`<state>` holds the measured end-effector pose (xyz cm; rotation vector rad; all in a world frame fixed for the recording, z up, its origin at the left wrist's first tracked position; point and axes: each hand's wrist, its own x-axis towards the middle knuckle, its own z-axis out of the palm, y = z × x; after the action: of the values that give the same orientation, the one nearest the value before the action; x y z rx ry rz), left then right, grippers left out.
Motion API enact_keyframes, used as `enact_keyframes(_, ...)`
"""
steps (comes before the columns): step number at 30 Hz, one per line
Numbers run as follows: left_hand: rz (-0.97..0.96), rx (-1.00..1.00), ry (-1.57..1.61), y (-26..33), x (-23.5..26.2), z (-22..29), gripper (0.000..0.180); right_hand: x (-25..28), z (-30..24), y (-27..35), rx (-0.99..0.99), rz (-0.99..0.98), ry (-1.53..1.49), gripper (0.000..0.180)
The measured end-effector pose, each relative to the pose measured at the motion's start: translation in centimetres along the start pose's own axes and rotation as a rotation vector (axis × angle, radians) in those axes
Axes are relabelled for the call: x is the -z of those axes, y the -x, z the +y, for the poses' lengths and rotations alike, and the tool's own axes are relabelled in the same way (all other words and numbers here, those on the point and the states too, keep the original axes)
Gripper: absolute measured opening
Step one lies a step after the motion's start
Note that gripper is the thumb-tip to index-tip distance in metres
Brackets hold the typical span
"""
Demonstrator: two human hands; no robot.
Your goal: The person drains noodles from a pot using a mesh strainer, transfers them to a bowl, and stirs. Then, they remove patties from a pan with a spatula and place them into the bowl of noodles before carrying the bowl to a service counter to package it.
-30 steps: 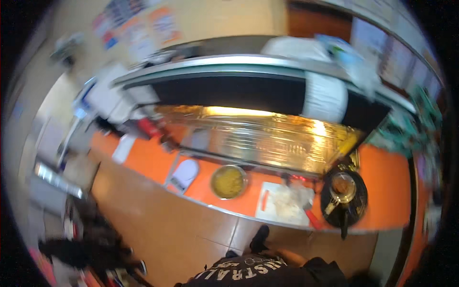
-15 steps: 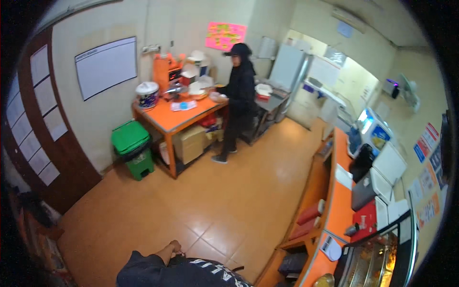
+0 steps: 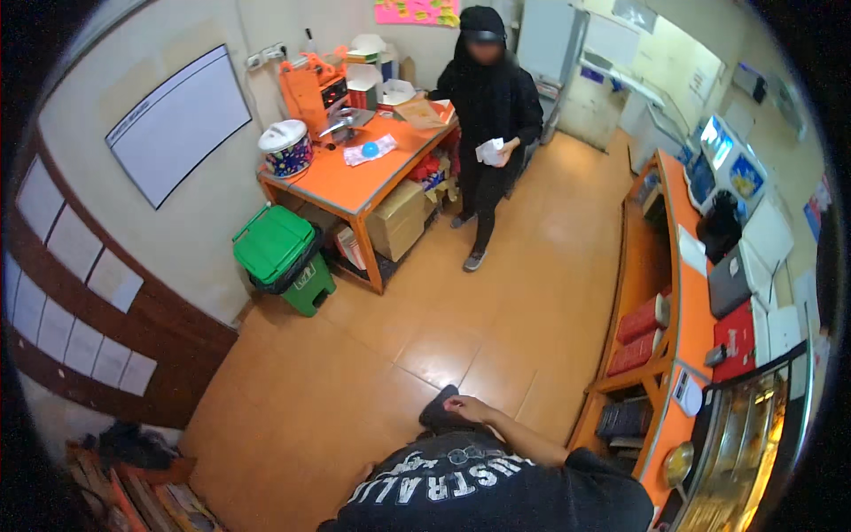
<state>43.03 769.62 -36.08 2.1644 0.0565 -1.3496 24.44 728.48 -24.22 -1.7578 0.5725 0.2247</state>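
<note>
My right arm comes in from the lower right, out of a black short sleeve, and bends across the front of my printed black T-shirt (image 3: 443,496). My right hand (image 3: 459,406) looks closed, its fingers curled; whether anything small is in it I cannot make out. Just beyond it shows a dark shoe and trouser leg (image 3: 436,413) over the tiled floor (image 3: 372,372). At the shirt's left side only a sliver of skin from my left arm appears, and the left hand is hidden. No tool or container is near either hand.
A co-worker in black (image 3: 487,106) stands beside the orange table (image 3: 337,191), holding crumpled white paper (image 3: 489,152). A green bin (image 3: 277,253) stands before that table. Along the right runs an orange counter (image 3: 691,310) with a glass display case (image 3: 736,452).
My view has turned and moved nearer the table. The forward left hand has dropped from sight; my right hand now shows in front. The co-worker has turned from the table towards me.
</note>
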Motion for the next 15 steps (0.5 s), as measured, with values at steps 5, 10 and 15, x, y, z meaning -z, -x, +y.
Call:
enact_keyframes(5,-0.082,-0.068,-0.138,-2.2,6.1,6.2,0.027,-2.2,6.0,-4.7,-0.025,-0.522,0.07,0.051)
enact_keyframes(10,-0.188,-0.138,-0.347,-6.9,13.9,13.2,0.028,-3.6,10.7,-5.4,-0.467,-0.115,0.291,0.039)
enact_keyframes(15,-0.37,-0.247,-0.664,-15.9,16.7,25.2,0.029,-10.0,9.5,-0.8,-0.5,0.529,-0.074,0.05)
